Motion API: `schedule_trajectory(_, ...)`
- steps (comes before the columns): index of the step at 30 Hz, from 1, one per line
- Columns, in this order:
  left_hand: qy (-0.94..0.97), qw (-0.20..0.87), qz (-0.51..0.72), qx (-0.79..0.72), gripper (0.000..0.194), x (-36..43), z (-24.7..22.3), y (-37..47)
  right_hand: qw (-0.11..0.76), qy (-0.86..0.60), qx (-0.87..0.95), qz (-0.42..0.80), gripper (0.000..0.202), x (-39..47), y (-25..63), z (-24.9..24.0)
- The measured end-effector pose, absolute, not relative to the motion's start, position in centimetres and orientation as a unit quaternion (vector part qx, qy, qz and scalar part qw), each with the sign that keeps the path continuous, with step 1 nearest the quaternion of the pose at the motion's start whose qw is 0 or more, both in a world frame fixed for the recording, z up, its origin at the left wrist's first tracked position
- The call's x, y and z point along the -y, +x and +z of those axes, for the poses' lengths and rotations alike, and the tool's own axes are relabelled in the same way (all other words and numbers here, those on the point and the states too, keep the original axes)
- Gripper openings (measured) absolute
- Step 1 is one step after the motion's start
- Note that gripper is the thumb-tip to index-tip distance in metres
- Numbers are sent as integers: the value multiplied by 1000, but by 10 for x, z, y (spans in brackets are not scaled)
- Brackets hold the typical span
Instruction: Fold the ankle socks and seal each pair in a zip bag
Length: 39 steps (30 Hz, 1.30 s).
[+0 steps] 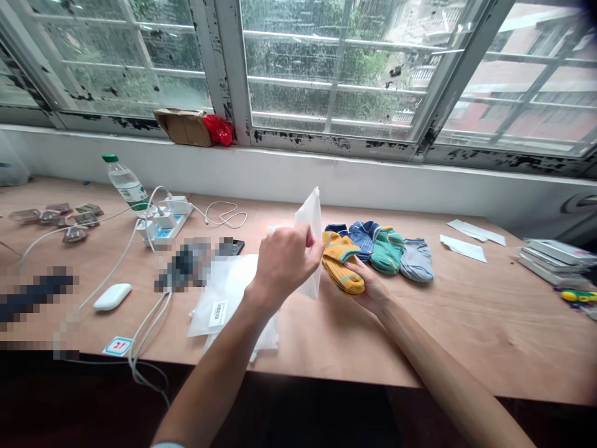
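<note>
My left hand point(286, 261) is closed on a translucent plastic bag point(311, 214), which stands on edge above the table. In my right hand point(370, 287) is a folded pair of yellow socks point(344, 270) with teal trim, held close to the bag's right side. Just behind lie more folded socks in a row: dark navy socks point(336, 229), blue socks point(364, 238), green socks point(387, 251) and grey socks point(416, 259). Beneath my left forearm, more translucent bags point(233, 286) lie flat, one with a barcode label.
On the left are a water bottle point(127, 183), a power strip point(170, 227) with white cables, a white case point(112, 297) and small wrapped items point(74, 233). White papers point(463, 247) and stacked boxes point(555, 261) lie to the right. A cardboard box point(184, 127) rests on the windowsill.
</note>
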State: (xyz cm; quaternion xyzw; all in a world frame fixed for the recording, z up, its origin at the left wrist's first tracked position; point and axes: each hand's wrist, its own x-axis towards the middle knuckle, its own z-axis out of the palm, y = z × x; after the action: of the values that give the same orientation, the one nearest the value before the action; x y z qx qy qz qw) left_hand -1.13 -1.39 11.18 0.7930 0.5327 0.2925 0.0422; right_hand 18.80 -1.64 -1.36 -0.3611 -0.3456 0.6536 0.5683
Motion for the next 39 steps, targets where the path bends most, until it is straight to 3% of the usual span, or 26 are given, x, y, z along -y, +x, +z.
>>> schedule_trajectory(7,843,54,136,-518,24,-4,67,9,592,-405,329,614,33,11,191,-17)
schedule_trajectory(12,839,115,154,-509,20,-15,38,10,519,-439,388,622,28,8,203,-19)
schedule_trajectory(15,830,150,190,-503,19,-20,28,8,467,-450,405,645,43,10,212,-12)
schedule_trajectory(17,823,169,221,-496,20,-22,23,7,453,-436,422,654,43,12,217,-7)
schedule_trajectory(22,806,232,258,-479,20,-27,13,6,570,-401,396,598,25,15,220,3)
schedule_trajectory(29,802,283,273,-450,21,-26,5,12,693,-423,417,408,54,8,195,-12)
schedule_trajectory(33,794,291,300,-442,22,-26,3,14,645,-491,491,318,39,10,178,-31)
schedule_trajectory(39,791,283,310,-445,26,-28,2,12,567,-514,562,312,30,15,173,-31)
